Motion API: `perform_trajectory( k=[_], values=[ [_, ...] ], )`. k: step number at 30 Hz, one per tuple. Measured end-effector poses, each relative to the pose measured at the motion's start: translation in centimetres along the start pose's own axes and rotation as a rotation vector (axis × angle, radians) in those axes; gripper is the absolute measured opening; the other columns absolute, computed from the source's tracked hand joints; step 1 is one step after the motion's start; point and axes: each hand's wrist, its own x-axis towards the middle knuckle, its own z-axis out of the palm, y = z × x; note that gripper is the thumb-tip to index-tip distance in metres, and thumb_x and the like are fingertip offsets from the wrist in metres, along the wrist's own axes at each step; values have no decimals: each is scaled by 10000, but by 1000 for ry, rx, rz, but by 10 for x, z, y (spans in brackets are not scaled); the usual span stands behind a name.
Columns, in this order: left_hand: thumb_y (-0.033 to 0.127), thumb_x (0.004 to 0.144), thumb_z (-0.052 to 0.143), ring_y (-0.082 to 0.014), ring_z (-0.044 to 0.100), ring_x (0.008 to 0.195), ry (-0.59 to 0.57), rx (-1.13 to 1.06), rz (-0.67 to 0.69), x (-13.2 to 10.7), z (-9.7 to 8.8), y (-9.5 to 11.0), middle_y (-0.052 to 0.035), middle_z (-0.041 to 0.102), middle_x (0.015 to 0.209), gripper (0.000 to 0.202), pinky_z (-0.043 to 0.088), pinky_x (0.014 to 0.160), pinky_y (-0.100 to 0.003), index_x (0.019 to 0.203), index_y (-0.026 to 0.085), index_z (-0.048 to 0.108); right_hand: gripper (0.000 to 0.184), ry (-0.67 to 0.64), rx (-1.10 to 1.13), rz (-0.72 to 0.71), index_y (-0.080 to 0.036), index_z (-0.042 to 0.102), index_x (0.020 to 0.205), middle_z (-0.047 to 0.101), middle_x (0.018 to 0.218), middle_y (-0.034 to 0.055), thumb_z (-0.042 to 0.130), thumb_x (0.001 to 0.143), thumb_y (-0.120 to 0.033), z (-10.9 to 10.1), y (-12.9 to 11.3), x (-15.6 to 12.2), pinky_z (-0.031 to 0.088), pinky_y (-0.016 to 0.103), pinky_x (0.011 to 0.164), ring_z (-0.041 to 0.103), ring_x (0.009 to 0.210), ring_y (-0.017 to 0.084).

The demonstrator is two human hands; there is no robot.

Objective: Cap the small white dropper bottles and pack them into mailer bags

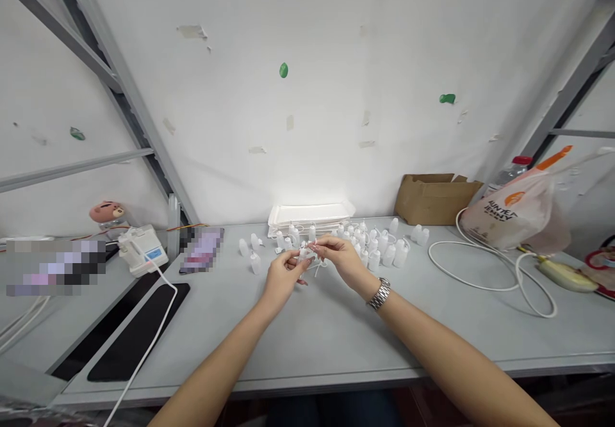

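Note:
My left hand (287,274) is closed around a small white plastic bottle (303,252), held a little above the table. At the top of that bottle, the fingers of my right hand (339,257) are pinched together; whether they grip its cap or another small part is too small to tell. A silver watch band circles my right wrist. Several similar white bottles (400,254) stand in a cluster right of and behind my hands. On the left, a few more white bottles (255,263) stand apart.
A stack of white trays (312,212) lies against the wall. Back right are a cardboard box (435,201), a plastic bag (509,216) and a looped white cable (473,286). Left lie a black mat (139,334), a phone-like slab (202,249) and a white power adapter (143,249).

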Motion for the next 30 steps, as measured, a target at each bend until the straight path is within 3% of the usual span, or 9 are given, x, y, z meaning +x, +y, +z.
perform_trajectory(
  k=[11, 16, 20, 30],
  values=[
    [375, 597, 713, -155, 565, 663, -2, 78, 26, -1, 2, -2, -9, 556, 657, 408, 523, 455, -252, 908, 128, 621, 231, 126, -8, 37, -183, 682, 713, 550, 611, -14, 669, 649, -405, -4, 4, 2, 385, 278, 608, 444, 582, 111],
    [375, 685, 654, -155, 547, 721, 155, 355, 324, -4, -1, -6, -22, 545, 780, 294, 493, 575, -269, 914, 191, 651, 271, 245, -167, -8, -182, 647, 648, 552, 653, 10, 668, 643, -452, -5, 12, 4, 391, 289, 603, 464, 613, 134],
    [330, 761, 601, -148, 525, 712, 209, 567, 536, -7, -3, -10, -1, 495, 727, 229, 450, 664, -284, 967, 253, 662, 222, 276, -332, -105, -192, 637, 605, 523, 660, 9, 653, 674, -402, -4, 17, 4, 392, 299, 617, 471, 638, 148],
    [308, 791, 579, -139, 484, 677, 203, 695, 625, -5, -3, -15, 3, 445, 708, 241, 424, 632, -266, 1013, 260, 658, 171, 208, -405, -139, -191, 610, 607, 505, 675, 3, 622, 720, -318, -2, 14, 1, 389, 300, 611, 479, 643, 147]
  ],
)
